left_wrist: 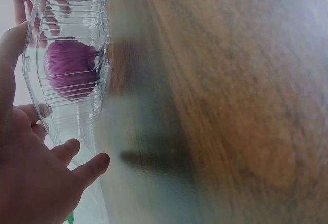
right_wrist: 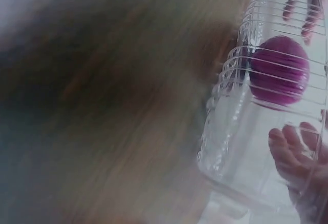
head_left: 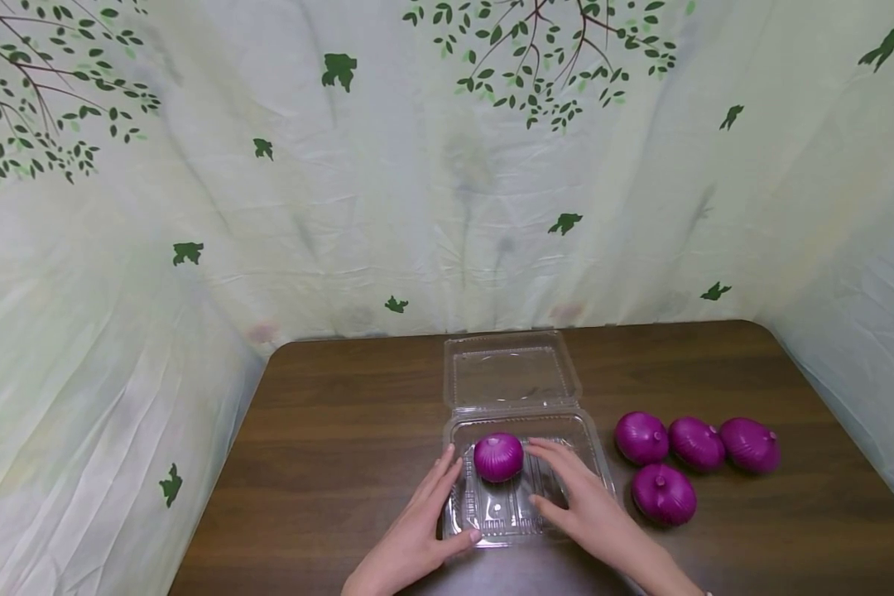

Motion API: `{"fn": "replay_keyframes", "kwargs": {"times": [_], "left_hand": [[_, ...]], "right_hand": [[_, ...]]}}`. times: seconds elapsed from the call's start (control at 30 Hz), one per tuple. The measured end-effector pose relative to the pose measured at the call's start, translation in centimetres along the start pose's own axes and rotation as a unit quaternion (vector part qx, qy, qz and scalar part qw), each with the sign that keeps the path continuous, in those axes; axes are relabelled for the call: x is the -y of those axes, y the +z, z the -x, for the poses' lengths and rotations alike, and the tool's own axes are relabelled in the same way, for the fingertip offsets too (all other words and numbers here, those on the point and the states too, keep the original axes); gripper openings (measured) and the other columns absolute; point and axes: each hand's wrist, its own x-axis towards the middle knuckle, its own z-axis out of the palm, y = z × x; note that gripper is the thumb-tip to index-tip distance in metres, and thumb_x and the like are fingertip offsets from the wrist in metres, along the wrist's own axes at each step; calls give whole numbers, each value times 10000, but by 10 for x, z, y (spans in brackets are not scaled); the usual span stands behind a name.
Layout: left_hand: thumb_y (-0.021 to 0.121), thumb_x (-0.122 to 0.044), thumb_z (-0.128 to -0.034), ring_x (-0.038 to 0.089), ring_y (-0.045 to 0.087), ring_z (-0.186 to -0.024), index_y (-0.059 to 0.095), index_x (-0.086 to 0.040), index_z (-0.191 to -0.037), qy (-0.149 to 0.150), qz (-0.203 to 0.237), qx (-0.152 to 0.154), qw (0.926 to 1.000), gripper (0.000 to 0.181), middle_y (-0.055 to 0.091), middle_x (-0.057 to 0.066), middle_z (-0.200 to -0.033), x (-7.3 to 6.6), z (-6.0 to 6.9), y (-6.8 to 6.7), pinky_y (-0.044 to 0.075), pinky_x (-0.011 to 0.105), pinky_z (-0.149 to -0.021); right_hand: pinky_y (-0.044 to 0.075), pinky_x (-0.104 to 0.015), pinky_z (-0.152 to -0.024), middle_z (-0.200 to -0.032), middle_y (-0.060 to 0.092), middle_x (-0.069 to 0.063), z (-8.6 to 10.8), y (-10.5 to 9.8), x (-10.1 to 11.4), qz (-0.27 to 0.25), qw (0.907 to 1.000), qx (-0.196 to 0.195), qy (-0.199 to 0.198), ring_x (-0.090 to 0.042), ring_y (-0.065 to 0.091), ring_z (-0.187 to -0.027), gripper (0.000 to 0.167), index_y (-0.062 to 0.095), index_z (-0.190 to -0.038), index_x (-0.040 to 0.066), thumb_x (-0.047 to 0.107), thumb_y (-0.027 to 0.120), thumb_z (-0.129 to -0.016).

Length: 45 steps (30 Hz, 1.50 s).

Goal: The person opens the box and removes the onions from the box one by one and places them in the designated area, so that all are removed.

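A clear plastic clamshell container (head_left: pixel 458 430) lies on the table with its lid (head_left: pixel 514 377) laid back. Inside its base sits one purple onion (head_left: pixel 498 457); the ribbed wall partly covers this onion (left_wrist: pixel 72 69) in the left wrist view. My left hand (head_left: pixel 420 526) rests along the left side of the base, fingers straight and thumb at the front rim. My right hand (head_left: pixel 584 501) reaches over the right side, its fingers relaxed beside the onion and holding nothing. Through the plastic, the right wrist view shows the right hand (right_wrist: pixel 297 152) apart from the onion (right_wrist: pixel 279 70).
Right of the container, several more purple onions lie on the brown wooden table (head_left: pixel 343 430): one nearest the container (head_left: pixel 641 438), one in front (head_left: pixel 664 494), and others (head_left: pixel 749 444) farther right. A pale curtain (head_left: pixel 447 207) with leaf prints hangs behind the table.
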Motion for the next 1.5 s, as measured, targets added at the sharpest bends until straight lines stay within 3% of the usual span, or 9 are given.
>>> {"fn": "replay_keyframes", "kwargs": {"times": [0.27, 0.83, 1.03, 1.5], "left_hand": [[647, -584, -874, 317, 142, -1478, 248, -149, -1572, 90, -89, -37, 9999, 913, 70, -32, -1649, 0, -2, -1, 295, 615, -1067], [673, -571, -863, 287, 130, -1483, 255, -143, -1569, -4, -62, 1, 10000, 926, 72, -37, -1650, 1, -2, -1, 291, 594, -1080], [702, -515, -865, 298, 134, -1482, 250, -146, -1571, -18, -88, 9, 10000, 916, 58, -56, -1649, 1, -1, -1, 298, 600, -1074], [669, -532, -885, 351, 160, -1469, 253, -128, -1568, 141, -92, -44, 9998, 895, 78, -12, -1650, 0, -1, 0, 302, 632, -1052]], "right_hand": [[361, -552, -1053, -1526, 402, -28, -13, 8, 3, -134, 9974, 515, 476, -234, 363, -1383, 687, 487, -1449, 216, 205, 793, -834], [366, -584, -1039, -1524, 392, -90, -39, 22, 2, 4, 9980, 595, 199, -306, 372, -1372, 687, 499, -1435, 160, 207, 799, -819], [375, -578, -1034, -1486, 440, -80, -46, 25, 3, 175, 9962, 817, 262, -311, 409, -1346, 626, 527, -1402, 164, 267, 782, -840], [486, -472, -949, -1351, 556, -30, -49, 31, 5, 82, 9931, 1111, 359, -246, 552, -1202, 588, 550, -1336, 158, 285, 798, -818]]}}
